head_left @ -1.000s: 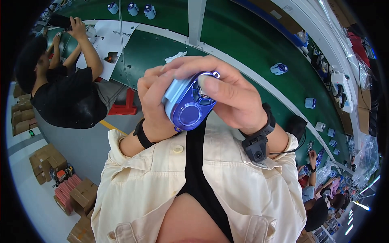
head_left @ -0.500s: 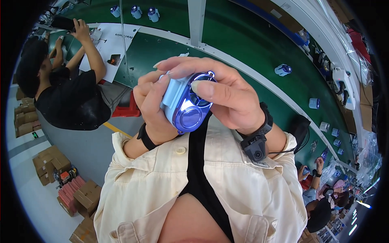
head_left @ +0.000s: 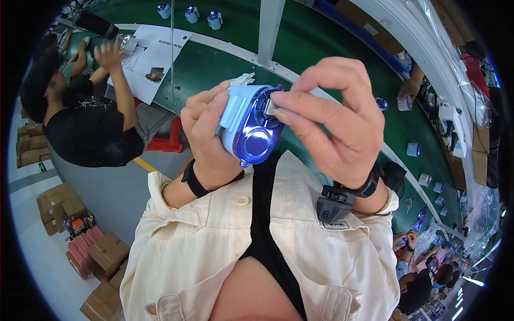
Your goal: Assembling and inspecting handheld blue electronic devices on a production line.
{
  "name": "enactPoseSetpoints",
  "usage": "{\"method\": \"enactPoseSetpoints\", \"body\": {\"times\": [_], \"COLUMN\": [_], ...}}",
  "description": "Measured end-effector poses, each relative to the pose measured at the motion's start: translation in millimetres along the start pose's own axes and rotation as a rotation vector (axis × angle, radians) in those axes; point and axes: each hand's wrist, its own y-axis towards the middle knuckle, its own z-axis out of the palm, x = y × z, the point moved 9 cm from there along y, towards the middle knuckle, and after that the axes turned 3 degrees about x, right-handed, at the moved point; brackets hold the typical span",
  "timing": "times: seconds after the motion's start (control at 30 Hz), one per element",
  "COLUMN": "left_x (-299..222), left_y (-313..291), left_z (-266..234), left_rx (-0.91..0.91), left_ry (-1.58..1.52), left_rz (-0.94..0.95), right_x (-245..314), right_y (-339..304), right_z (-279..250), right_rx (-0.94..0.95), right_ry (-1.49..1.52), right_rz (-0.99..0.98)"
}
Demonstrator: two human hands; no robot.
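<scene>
A small blue fan (head_left: pixel 247 125), pale plastic with a glossy metallic-blue face, is held up at chest height above the green tabletop (head_left: pixel 321 48). The left hand (head_left: pixel 206 136) wraps its body; the right hand (head_left: pixel 334 120) pinches a small pale piece at its rim. It looks light, rigid and slick, best gripped by the matte sides.

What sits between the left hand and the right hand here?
In the head view, a small blue device sits between them: the left hand cups its pale blue side, and the right hand pinches a small part at its upper rim.
</scene>
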Motion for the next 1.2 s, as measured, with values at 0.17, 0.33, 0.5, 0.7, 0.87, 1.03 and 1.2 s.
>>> {"method": "enactPoseSetpoints", "body": {"times": [0.17, 0.33, 0.5, 0.7, 0.87, 1.03, 1.2], "left_x": [0.5, -0.9, -1.1, 1.0, -0.5, 0.3, 1.2], "left_y": [3.1, 5.8, 5.9, 5.8, 6.4, 8.1, 5.0], "left_z": [0.3, -0.5, -0.8, -5.1, -7.0, -5.4, -3.7], "left_rx": [-0.029, -0.061, -0.052, -0.113, -0.062, -0.023, -0.067], "left_ry": [0.043, 0.081, 0.103, 0.060, 0.110, 0.139, 0.096], "left_rz": [-0.012, 0.015, 0.017, 0.034, 0.023, -0.002, 0.028], "right_x": [3.6, 3.3, 4.2, 6.7, 9.7, 10.4, 4.5], "right_y": [-3.0, -3.1, -2.4, -1.4, 5.3, 8.8, 5.4], "right_z": [0.2, 1.6, 1.2, 0.4, -3.4, -2.3, 1.0], "right_rx": [-0.076, -0.111, -0.102, -0.111, -0.034, -0.020, -0.031], "right_ry": [-0.030, -0.050, -0.019, -0.022, -0.110, -0.124, -0.039], "right_rz": [0.020, 0.066, 0.056, 0.054, 0.058, 0.079, 0.140]}}
